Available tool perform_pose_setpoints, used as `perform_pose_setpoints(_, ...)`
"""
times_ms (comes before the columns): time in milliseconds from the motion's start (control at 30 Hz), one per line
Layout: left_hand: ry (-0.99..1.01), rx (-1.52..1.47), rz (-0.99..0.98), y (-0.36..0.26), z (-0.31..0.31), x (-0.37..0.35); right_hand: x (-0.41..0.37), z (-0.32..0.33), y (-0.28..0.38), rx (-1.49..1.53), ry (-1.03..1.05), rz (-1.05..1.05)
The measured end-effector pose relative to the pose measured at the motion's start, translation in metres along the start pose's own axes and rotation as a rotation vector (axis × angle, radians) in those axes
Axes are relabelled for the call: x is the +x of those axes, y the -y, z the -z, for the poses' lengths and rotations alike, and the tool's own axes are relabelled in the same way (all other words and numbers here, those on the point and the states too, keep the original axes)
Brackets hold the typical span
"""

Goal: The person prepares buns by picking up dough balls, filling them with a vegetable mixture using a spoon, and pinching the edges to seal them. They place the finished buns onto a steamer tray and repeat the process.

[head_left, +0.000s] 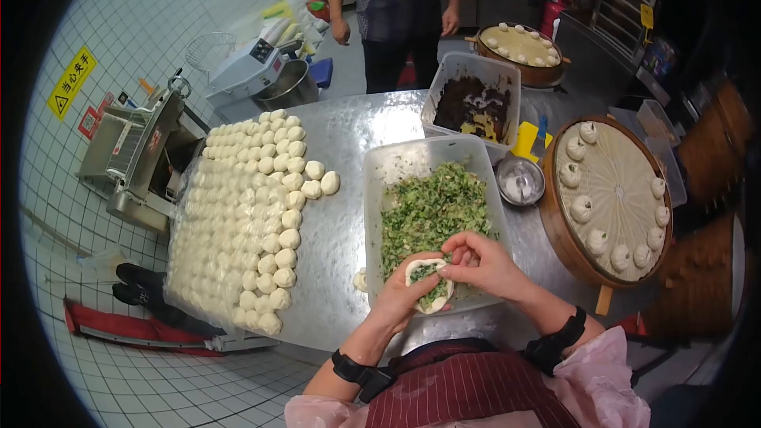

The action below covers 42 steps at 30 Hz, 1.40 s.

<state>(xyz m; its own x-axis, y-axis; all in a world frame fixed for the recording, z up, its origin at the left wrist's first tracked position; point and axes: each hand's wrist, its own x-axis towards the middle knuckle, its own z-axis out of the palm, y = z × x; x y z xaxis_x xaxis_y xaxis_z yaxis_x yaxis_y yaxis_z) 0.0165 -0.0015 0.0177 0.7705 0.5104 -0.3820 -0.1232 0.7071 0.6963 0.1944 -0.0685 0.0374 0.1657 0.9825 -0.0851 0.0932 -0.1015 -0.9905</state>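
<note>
A round dough wrapper (pixel 431 303) with green filling in its middle rests in my left hand (pixel 394 299), whose fingers curl round it. My right hand (pixel 481 268) pinches the wrapper's upper right edge between thumb and fingers. Both hands are over the near part of a clear plastic tub (pixel 372 190) of chopped green filling (pixel 432 210). One dough ball (pixel 360 280) lies on the metal table just left of the tub. The wrapper is still open at the top, with filling showing.
Many dough balls (pixel 273 265), partly under plastic film, cover the table's left side. A tub of dark filling (pixel 507 79), a metal bowl (pixel 520 181) and a steamer of buns (pixel 618 190) stand right. A person (pixel 396 0) stands across the table (pixel 333 238).
</note>
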Motion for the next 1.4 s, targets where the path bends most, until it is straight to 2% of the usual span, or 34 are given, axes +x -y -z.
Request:
perform_pose_setpoints(67,0.018,0.0,-0.031,0.001,-0.004,-0.002,0.001,0.001,-0.002,0.044,0.109,-0.064)
perform_pose_setpoints(167,-0.04,0.033,-0.108,0.001,-0.004,-0.004,-0.001,-0.001,-0.006,0.086,0.05,-0.063)
perform_pose_setpoints(333,0.065,-0.33,0.186,-0.003,0.013,0.0,-0.001,0.004,-0.01,0.009,0.023,-0.033)
perform_pose_setpoints(367,0.063,-0.331,0.182,-0.003,0.012,-0.001,0.0,0.004,-0.011,-0.012,0.011,-0.027)
perform_pose_setpoints(400,0.02,-0.2,0.169,-0.001,0.01,-0.001,0.0,0.004,-0.01,-0.012,0.014,-0.025)
perform_pose_setpoints(433,-0.024,-0.07,0.159,0.0,0.008,-0.002,0.0,0.003,-0.009,-0.106,0.031,0.098)
perform_pose_setpoints(467,-0.024,-0.072,0.158,0.002,0.008,-0.002,-0.001,0.002,-0.006,-0.199,0.048,0.221)
perform_pose_setpoints(600,0.013,0.116,0.089,0.001,0.002,-0.004,-0.004,-0.002,0.01,-0.217,0.114,0.28)
perform_pose_setpoints(667,0.023,0.164,0.08,-0.002,-0.001,-0.004,-0.002,-0.001,0.014,-0.207,0.069,0.131)
perform_pose_setpoints(700,0.032,0.205,0.06,-0.001,0.001,-0.005,-0.001,-0.001,0.013,-0.208,0.07,0.133)
perform_pose_setpoints(867,0.057,0.269,0.089,-0.001,0.004,-0.003,-0.001,-0.001,0.011,-0.316,0.19,0.39)
perform_pose_setpoints(967,0.069,0.315,0.146,-0.005,0.002,-0.002,0.0,-0.004,0.013,-0.288,0.172,0.401)
perform_pose_setpoints(1033,0.099,0.523,0.072,-0.008,0.003,-0.001,0.003,-0.006,0.019,-0.258,0.15,0.326)
perform_pose_setpoints(1067,0.099,0.522,0.071,-0.01,0.004,-0.001,0.004,-0.006,0.021,-0.227,0.127,0.249)
perform_pose_setpoints(1133,0.144,0.496,-0.056,-0.018,0.004,-0.004,0.007,-0.002,0.014,-0.257,0.137,0.27)
perform_pose_setpoints(1167,0.08,0.252,0.044,-0.023,0.0,-0.009,0.007,0.002,0.012,-0.288,0.146,0.292)
perform_pose_setpoints(1200,0.082,0.251,0.041,-0.029,0.001,-0.013,0.007,0.005,0.012,-0.291,0.145,0.293)
perform_pose_setpoints(1267,0.16,-0.068,0.154,-0.038,0.005,-0.017,0.007,0.009,0.013,-0.139,0.071,0.124)
perform_pose_setpoints(1333,0.177,-0.105,0.163,-0.027,0.006,-0.014,0.008,0.007,0.009,-0.129,0.048,0.072)
perform_pose_setpoints(1400,0.048,0.104,0.099,-0.021,0.0,-0.012,0.008,0.0,0.009,-0.14,-0.007,0.122)
